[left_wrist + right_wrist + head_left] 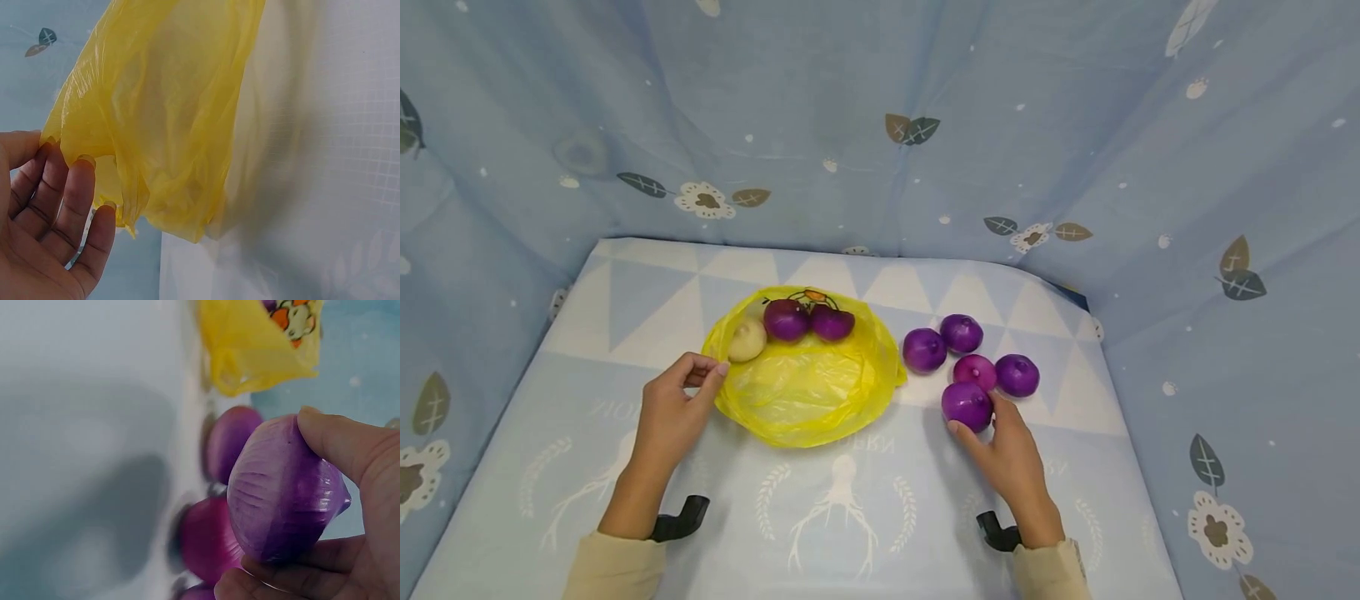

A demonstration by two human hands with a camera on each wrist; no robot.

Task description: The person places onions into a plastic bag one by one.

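My left hand (679, 404) pinches the left rim of a yellow plastic bag (797, 392) between thumb and fingertips; the left wrist view shows the thin film (169, 112) rising from the fingers. The bag's mouth is spread wide. Inside, along its back, lie a pale yellow onion (747, 339) and two purple onions (786, 320). My right hand (1011, 450) grips a purple onion (281, 487) between thumb and fingers, raised off the table in the right wrist view. Behind it sit a magenta onion (975, 372) and several more purple onions (1017, 376).
The table wears a cloth (850, 517) with triangles and antler prints. Blue patterned curtains (820, 125) enclose it at the back and both sides. A black curved piece shows at each wrist. The loose onions stand close together right of the bag.
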